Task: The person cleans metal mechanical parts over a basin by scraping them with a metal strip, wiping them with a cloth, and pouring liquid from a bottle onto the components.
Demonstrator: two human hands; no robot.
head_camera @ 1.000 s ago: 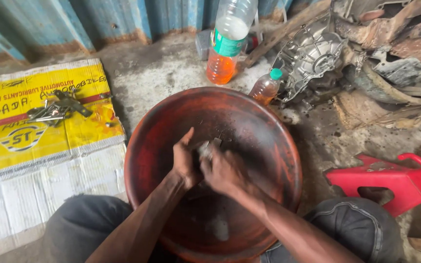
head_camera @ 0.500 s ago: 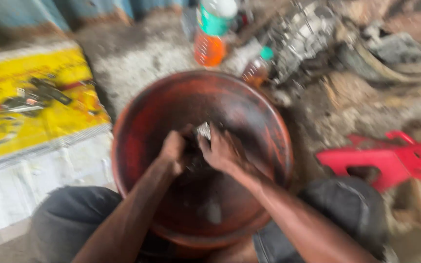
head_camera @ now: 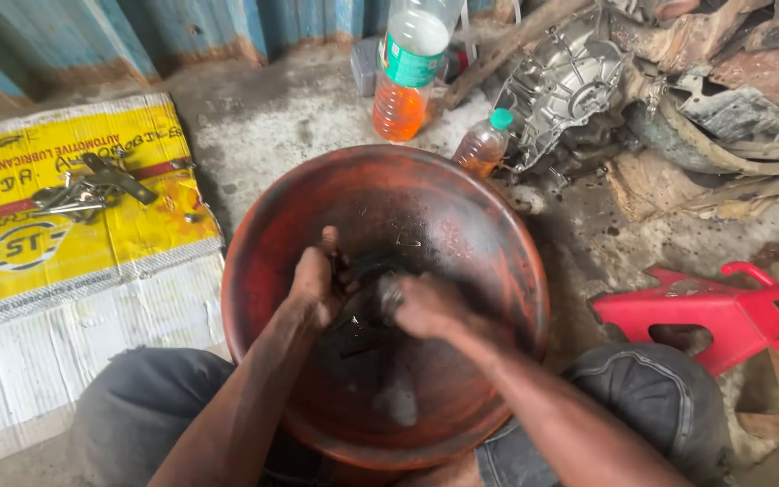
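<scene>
A person sits on the floor with a wide red basin (head_camera: 507,261) between the knees, both hands inside it. The left hand (head_camera: 316,281) is curled around a dark, oily part (head_camera: 373,267), thumb raised. The right hand (head_camera: 424,307) is closed around a small grey metal piece (head_camera: 391,294), held just beside the dark part near the basin's middle. Both grips are clenched, with no open fingers showing; how the two pieces meet is hidden by the hands.

Washing such parts would go best with the work kept low over the basin so drips stay inside, and with a firm hold, since oily metal likely slips.

Beyond the basin stand a large bottle (head_camera: 407,77) and a small bottle (head_camera: 484,144) of orange liquid. Tools (head_camera: 92,191) lie on yellow cardboard (head_camera: 65,252) at left.
</scene>
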